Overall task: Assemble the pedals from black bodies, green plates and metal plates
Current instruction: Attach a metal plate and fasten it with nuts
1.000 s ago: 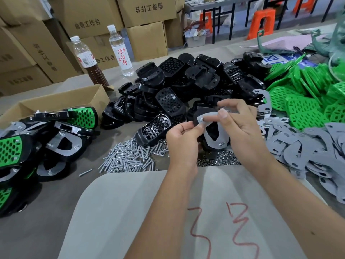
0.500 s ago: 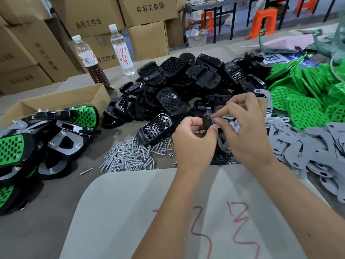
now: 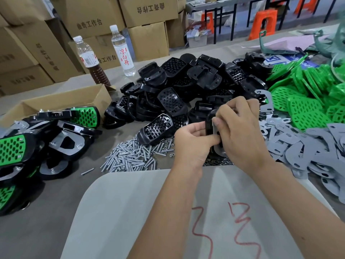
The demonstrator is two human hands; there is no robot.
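Pinching from both sides, the left hand (image 3: 194,144) and right hand (image 3: 240,133) curl their fingers round one black plastic pedal body with a grey metal plate (image 3: 214,131) on it, held above the heap of small silver bolts (image 3: 130,156). Behind the bolts lies the black body pile (image 3: 186,86); right of them, loose grey plates (image 3: 308,146) and green perforated plates (image 3: 306,101); left of them, finished pedals (image 3: 37,139).

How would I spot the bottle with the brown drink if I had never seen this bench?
Start at the stacked cardboard boxes behind the bench, then drop to the two plastic bottles standing in front of them. The brown-drink bottle is the left one, just behind the open carton. Its lower part is dark brown and ribbed, while the clear bottle bears red characters.
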